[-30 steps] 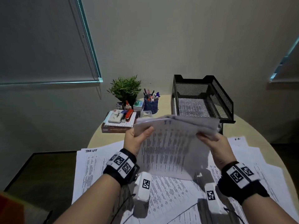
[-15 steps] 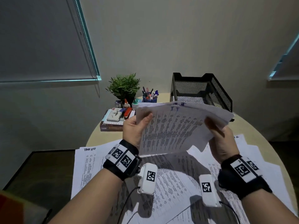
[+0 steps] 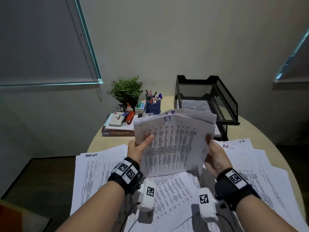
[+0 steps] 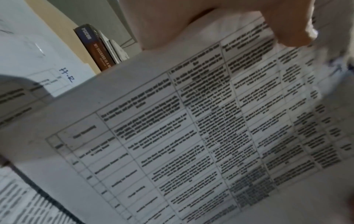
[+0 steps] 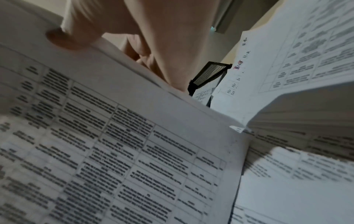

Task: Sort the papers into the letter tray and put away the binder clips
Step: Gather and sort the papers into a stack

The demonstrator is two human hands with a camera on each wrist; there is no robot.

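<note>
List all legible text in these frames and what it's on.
"I.T": handwritten atop the held papers.
"TASK LIST": heading on the left sheet.
"H.R": handwritten on the right sheets.
"MY HUSBAND IS A M...": book spine, cut off.
Table print, white case logo: too blurred.

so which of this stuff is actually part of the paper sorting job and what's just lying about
Job: white printed sheaf held by left hand and right hand; loose printed sheets; black mesh letter tray.
Lying about: green potted plant; blue pen cup; brown book.

Held sheaf of papers [image 3: 173, 143] now more upright, lifted from its earlier flatter tilt.
</note>
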